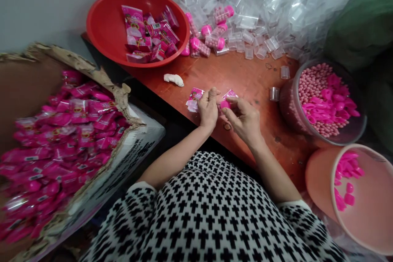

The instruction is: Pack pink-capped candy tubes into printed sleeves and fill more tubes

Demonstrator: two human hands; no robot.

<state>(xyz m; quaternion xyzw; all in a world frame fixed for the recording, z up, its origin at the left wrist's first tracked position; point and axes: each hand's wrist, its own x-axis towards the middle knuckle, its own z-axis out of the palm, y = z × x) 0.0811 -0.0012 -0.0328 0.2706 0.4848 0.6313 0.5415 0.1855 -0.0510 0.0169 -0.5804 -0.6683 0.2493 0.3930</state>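
Observation:
Over the table's front edge my hands meet in front of my body. My left hand (208, 110) is closed around a small clear tube of pink beads, mostly hidden by the fingers. On its end sits a bright pink cap (225, 105), pinched between thumb and fingers of my right hand (246, 122). Just beyond the left hand lie printed pink packets (195, 94), and another packet (230, 93) lies behind the right fingers.
Pink packets fill a red bowl (104, 45) and a torn cardboard box (147, 127). Behind are heaped clear tubes (248, 20) and several filled pink-capped ones (201, 47). At right stand a bead tub (288, 106) and a peach bucket (321, 180). A white crumpled piece (173, 79) lies left.

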